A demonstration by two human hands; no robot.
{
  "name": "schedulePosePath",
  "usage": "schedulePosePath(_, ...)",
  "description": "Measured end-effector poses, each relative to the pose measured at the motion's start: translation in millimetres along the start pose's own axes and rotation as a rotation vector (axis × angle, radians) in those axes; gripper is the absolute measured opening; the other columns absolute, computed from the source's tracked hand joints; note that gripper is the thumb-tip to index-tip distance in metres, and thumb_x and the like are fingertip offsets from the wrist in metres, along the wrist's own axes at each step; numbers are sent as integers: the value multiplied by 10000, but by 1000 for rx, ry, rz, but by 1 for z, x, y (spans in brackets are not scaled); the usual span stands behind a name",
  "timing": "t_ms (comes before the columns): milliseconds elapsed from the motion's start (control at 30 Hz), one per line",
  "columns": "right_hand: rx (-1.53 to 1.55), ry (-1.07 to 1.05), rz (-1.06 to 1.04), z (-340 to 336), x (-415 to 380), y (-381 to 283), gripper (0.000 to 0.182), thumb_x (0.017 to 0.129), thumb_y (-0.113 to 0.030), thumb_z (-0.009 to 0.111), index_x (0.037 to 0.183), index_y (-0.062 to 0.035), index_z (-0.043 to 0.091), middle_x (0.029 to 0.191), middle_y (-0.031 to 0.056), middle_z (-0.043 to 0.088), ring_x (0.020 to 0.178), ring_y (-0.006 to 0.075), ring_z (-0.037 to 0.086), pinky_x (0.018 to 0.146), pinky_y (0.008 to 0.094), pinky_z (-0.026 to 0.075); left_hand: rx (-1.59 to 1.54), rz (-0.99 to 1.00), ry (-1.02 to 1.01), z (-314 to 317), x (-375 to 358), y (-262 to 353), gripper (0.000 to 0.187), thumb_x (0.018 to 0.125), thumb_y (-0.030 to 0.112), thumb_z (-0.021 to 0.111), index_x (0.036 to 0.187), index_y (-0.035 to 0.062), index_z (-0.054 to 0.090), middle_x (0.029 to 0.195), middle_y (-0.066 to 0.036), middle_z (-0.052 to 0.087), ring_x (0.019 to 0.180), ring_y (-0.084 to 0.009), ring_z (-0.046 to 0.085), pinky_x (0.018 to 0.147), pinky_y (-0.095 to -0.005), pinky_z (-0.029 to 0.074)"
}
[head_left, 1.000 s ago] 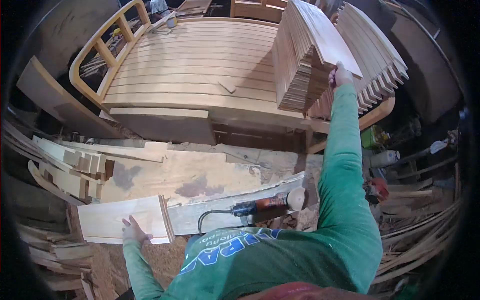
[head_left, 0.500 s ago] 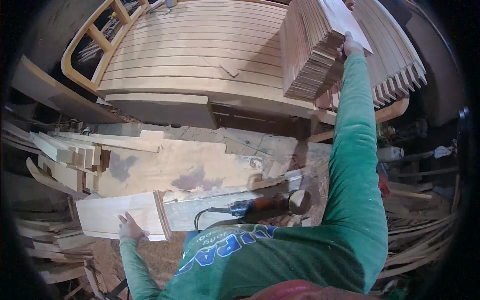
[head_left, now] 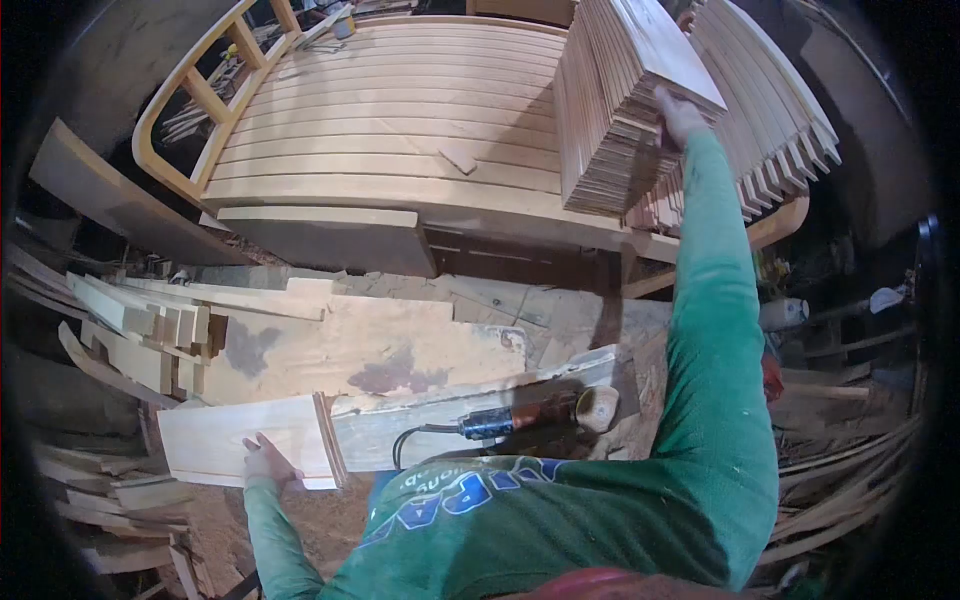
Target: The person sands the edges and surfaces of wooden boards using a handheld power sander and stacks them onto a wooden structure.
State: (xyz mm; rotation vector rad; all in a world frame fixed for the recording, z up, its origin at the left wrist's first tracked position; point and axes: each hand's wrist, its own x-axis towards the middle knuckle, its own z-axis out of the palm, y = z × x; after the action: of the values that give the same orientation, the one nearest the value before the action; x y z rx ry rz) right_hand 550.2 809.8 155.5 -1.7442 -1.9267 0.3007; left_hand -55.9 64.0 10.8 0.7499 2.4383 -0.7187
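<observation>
My left hand point(head_left: 268, 463) lies open with its fingers spread on the upper face of a short stack of pale wooden boards point(head_left: 215, 435), near its front edge. My right arm is stretched forward. At the end of it, my right hand point(head_left: 682, 115) is closed on the near edge of the top wooden panel point(head_left: 665, 45) of a tall stack, with one finger on the upper face and the others partly hidden. Layered panel edges point(head_left: 615, 150) show below that hand.
The tall stack stands on a slatted wooden bench point(head_left: 400, 120), beside a row of slatted pieces point(head_left: 770, 90). A corded power tool point(head_left: 515, 418) rests on a plank in front of me. Cut timber point(head_left: 150, 320) is piled left, with more strips point(head_left: 850, 480) at right.
My right hand has shifted slightly left and down in view, at the tall stack's near edge. The whole view has tilted a little. My left hand stays on the short stack.
</observation>
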Motion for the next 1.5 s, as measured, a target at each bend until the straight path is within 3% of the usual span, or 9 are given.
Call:
schedulePosePath(200,64,-402,239,-71,-170,5,575,911,-568,672,1060,-13,685,838,105,694,733,208,661,724,387,532,-321,651,445,-21,-24,71,619,739,311,840,1231,-8,639,1303,-185,648,1218,-392,601,1048,-425,495)
schedulePosePath(367,-194,64,401,-73,-331,208,483,915,-486,667,941,-3,657,800,139,688,705,239,679,689,379,536,-538,1158,-244,-42,-102,207,661,791,444,799,1308,74,618,1217,-212,670,1146,-393,631,987,-455,511)
schedulePosePath(567,557,-60,1510,21,-728,288,440,946,-453,622,1014,-22,683,963,174,718,776,259,709,756,446,567,6,1139,-116,-21,-116,284,587,830,356,712,1317,58,574,1255,-233,629,1156,-407,619,995,-485,499)
schedulePosePath(633,-67,-523,1433,60,-887,265,462,991,-444,551,1130,-25,689,1086,173,720,931,289,713,834,438,560,187,1047,16,-20,-135,296,719,789,466,744,1354,77,527,1218,-241,640,1155,-420,624,973,-485,515)
schedulePosePath(700,143,-737,1713,97,-986,166,359,1014,-341,573,1114,-13,679,977,162,728,840,267,716,740,410,578,383,985,212,-15,-145,306,773,749,541,779,1329,92,538,1217,-219,634,1150,-428,624,969,-500,515)
schedulePosePath(867,725,-423,2214,74,-1057,4,321,968,-283,678,1074,15,619,792,181,678,567,265,627,482,404,522,247,1409,171,-9,-131,334,1015,670,585,860,1421,43,446,1258,-255,578,1160,-445,577,978,-514,485)
schedulePosePath(1233,472,18,1790,115,-1093,125,322,930,-351,659,1017,-41,672,939,125,689,827,241,683,685,401,568,-102,1506,-81,20,-109,390,595,685,251,886,1153,26,596,1017,-213,709,939,-377,697,825,-443,549)
schedulePosePath(1333,472,80,1602,92,-1027,144,363,932,-375,665,1078,-43,655,1025,108,676,901,237,671,745,383,583,-282,1357,-397,3,-152,369,551,681,186,854,1153,-15,652,970,-48,698,868,-163,641,799,-342,538)
schedulePosePath(1500,1507,22,820,19,-781,-33,586,931,-433,680,1319,-6,578,1102,157,683,1066,289,657,953,456,531,-387,1579,-560,-23,-212,304,617,729,167,840,1253,-30,582,1052,-36,632,962,-151,589,869,-308,490)
